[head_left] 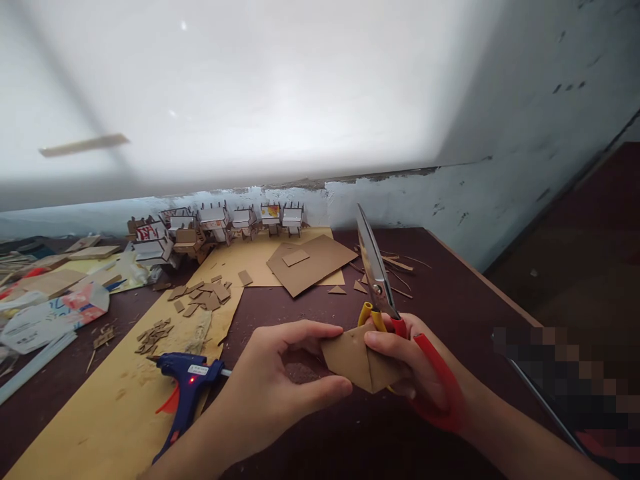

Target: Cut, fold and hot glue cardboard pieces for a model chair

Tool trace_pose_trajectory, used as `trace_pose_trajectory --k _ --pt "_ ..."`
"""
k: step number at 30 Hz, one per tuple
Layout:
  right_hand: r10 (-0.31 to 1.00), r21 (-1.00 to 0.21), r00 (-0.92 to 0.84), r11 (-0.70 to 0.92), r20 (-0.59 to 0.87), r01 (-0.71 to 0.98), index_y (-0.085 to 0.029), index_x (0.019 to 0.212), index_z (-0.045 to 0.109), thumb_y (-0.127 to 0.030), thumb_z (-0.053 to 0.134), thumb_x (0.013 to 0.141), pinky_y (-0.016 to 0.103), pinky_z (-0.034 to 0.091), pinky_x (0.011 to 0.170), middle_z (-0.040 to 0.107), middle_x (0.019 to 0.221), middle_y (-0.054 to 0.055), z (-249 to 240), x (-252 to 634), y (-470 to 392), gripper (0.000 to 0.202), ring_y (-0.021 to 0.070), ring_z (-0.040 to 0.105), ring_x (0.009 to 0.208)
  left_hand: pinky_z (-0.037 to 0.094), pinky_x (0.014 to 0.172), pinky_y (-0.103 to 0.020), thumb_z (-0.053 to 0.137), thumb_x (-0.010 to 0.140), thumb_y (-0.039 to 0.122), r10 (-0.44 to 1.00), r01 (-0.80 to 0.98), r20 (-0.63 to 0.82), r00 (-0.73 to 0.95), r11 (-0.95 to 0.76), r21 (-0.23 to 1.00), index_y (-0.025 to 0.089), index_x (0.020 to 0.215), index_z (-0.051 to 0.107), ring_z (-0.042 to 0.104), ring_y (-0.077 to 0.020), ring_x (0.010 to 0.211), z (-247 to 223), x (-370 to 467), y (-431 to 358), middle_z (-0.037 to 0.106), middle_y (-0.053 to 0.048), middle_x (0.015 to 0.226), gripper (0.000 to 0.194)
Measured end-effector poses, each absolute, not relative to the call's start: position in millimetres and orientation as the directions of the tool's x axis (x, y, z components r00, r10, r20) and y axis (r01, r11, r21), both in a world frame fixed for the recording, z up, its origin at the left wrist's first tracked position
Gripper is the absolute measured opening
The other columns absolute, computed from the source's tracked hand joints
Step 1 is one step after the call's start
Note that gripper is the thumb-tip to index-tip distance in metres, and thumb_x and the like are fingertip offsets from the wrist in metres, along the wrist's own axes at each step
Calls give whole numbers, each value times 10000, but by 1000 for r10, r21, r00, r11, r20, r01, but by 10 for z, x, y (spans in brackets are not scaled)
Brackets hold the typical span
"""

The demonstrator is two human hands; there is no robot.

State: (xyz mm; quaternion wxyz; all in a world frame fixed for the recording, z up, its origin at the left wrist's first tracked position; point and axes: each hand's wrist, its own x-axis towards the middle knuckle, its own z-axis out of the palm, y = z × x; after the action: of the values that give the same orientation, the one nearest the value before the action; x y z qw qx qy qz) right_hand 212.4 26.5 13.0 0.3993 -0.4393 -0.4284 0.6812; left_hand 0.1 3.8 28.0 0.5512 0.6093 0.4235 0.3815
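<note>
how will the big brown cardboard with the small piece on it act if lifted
The big cardboard looks thin and flat, so it is probably light and fairly stiff. The small piece on top may slide off if it tilts.

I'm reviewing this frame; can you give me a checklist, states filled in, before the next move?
1. Cardboard piece touched by left hand and right hand: ok.
2. Scissors held in right hand: ok.
3. Scissor tips pointing away from fingers: ok.
4. Glue gun light off: not ok, glowing red.
5. Nozzle cool: cannot tell.
6. Scraps off the table: not ok.
</note>
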Motion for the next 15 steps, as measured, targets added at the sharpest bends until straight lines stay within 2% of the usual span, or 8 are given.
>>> trace_pose_trajectory --k 3,6,11,15 --pt "908 -929 -331 -326 -257 -173 -180 670 584 -449 794 723 188 196 355 447 487 -73 152 2115 259 346 42 281 386 589 830 -305 871 754 315 941 189 49 334 -118 975 242 1164 741 740 -226 928 259 -12 47 785 -50 1013 437" --pt "914 -930 -297 -333 -277 -156 -190 671 566 -469 810 700 196 208 359 452 487 -76 165 2113 239 372 46 276 386 584 828 -307 872 754 323 941 191 45 336 -115 975 252 1163 736 736 -225 929 244 -19 56 782 -47 1020 437" --pt "926 -936 -232 -331 -297 -122 -199 737 582 -486 824 695 193 259 365 481 533 -74 140 2111 215 378 58 318 406 578 818 -309 881 743 320 917 22 -74 391 72 997 229 1148 723 727 -232 946 255 -11 74 776 -67 1048 445" --pt "926 -947 -253 -310 -280 -87 -187 791 631 -485 795 744 174 278 366 495 547 -68 104 2107 200 343 58 346 417 541 731 -244 820 814 350 916 -21 -141 375 161 987 201 1049 770 706 -173 842 248 9 115 785 -64 953 283"
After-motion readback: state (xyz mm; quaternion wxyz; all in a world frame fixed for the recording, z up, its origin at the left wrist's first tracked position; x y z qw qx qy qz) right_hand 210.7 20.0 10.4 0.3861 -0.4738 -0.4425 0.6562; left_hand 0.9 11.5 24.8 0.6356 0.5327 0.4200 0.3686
